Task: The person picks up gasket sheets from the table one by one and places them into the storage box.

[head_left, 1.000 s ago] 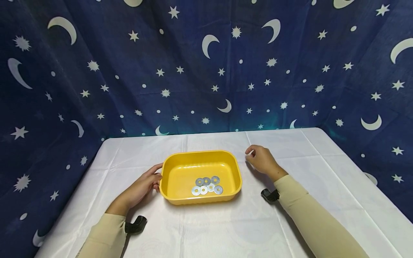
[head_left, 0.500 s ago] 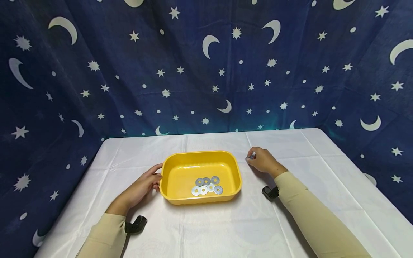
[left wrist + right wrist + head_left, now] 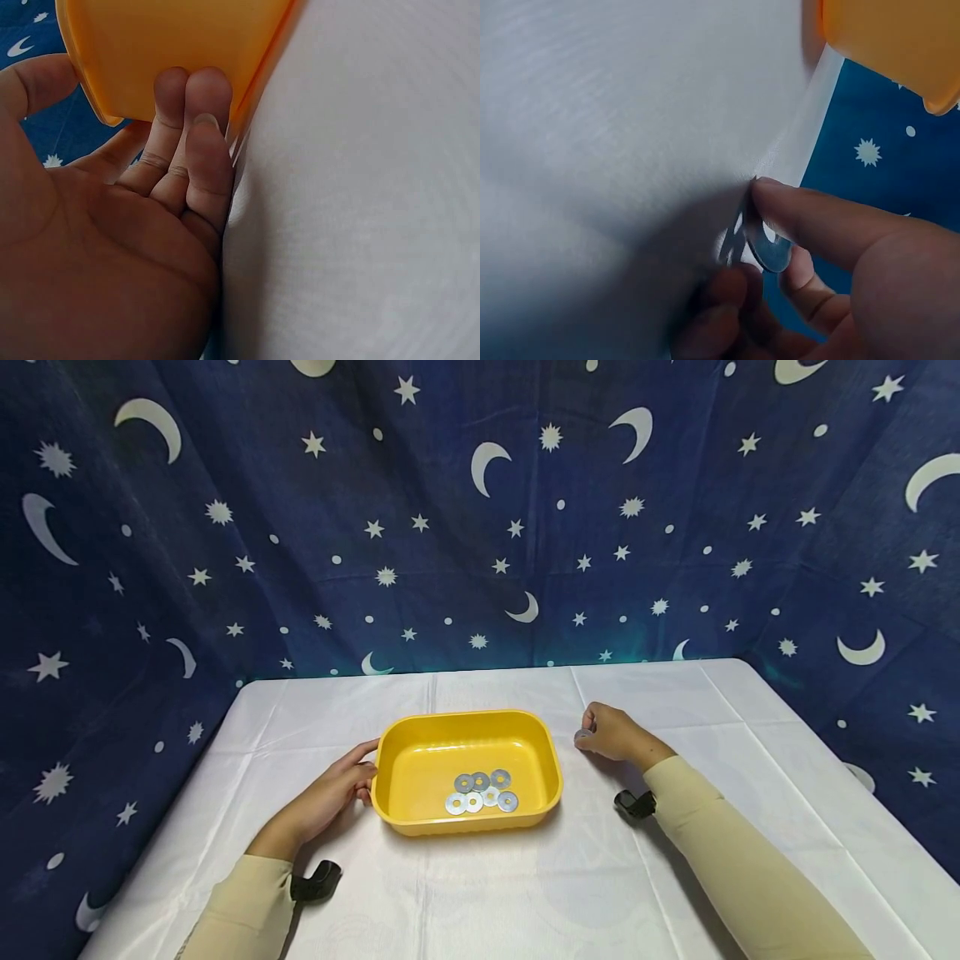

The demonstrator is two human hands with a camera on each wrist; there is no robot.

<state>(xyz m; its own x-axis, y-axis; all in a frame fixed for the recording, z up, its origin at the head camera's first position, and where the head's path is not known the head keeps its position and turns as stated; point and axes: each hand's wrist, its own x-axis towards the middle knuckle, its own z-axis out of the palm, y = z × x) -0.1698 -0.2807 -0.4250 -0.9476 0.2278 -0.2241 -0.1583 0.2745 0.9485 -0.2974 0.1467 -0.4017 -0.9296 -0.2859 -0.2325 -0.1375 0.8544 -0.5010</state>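
Observation:
A yellow rectangular tray (image 3: pixel 405 760) stands in the middle of the table, with several flat metal washers (image 3: pixel 507 802) lying in its near part. My left hand (image 3: pixel 330 797) rests at the tray's left end. In the left wrist view, fingertips (image 3: pixel 208 86) press against its outer wall and the thumb touches the rim edge. To the right of the tray, my right hand (image 3: pixel 615 733) pinches metal washers (image 3: pixel 582 737) close over the table. The right wrist view shows one washer (image 3: pixel 772 255) splayed from another under the thumb; the fingers partly hide them.
A white cloth (image 3: pixel 495 893) covers the table. Behind and at both sides hangs a dark blue curtain (image 3: pixel 450 585) with moons and stars. Black wrist mounts (image 3: pixel 317 882) sit below both forearms.
The right hand has shifted slightly right. Washers, out of sight one second ago, came into view at its fingertips and have since tilted and lowered. The left hand and tray have stayed put.

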